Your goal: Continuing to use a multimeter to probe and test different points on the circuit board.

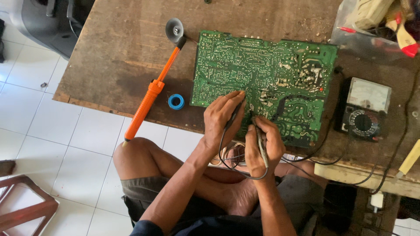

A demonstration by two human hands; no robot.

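On the worn wooden table (109,65), a green circuit board (271,70) lies solder side up, so its joints are open to testing. At its 6 o'clock edge, the left hand (221,120) is closed around a dark probe (236,114), held like a pen with the tip on the board; the right hand (262,146) grips a second, grey probe (259,135) the same way, its tip just beside the first. Both leads loop below the hands, and dark wires run toward the dial meter (363,109) at the board's 3 o'clock, face up where the person can read it. At the board's 9 o'clock lie an orange soldering iron (151,94), overhanging the table edge, and a blue solder reel (176,102), both apart from the hands. A clear bag of tools (372,26) sits at 1 o'clock.
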